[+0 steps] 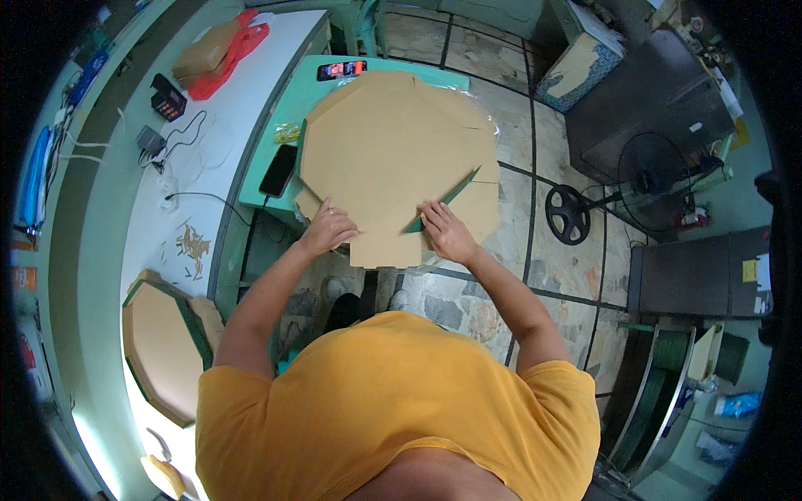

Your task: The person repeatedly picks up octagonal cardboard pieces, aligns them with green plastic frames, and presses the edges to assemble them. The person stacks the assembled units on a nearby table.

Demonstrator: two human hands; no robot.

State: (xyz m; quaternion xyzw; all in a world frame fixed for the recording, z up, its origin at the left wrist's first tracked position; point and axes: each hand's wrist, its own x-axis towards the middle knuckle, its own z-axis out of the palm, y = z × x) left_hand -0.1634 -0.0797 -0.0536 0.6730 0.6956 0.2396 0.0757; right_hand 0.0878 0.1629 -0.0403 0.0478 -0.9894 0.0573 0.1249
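A large brown cardboard box blank [384,150], roughly eight-sided with cut flaps, lies on a small green table [322,79]. One flap at its near right is raised along a crease and shows a green outer face [455,192]. My right hand [449,232] is closed on that raised flap, fingers over its edge. On the near left edge of the blank, my left hand [328,230] is closed with its fingers bent over the cardboard; its thumb is hard to see. A plain square flap [386,250] sticks out toward me between both hands.
On the white counter at left rest a folded eight-sided cardboard tray [163,355], small loose brown pieces [193,242], cables and a red plastic bag [242,46]. Two phones, one black [278,171] and one lit [342,70], lie by the blank. A fan [656,179] stands at right.
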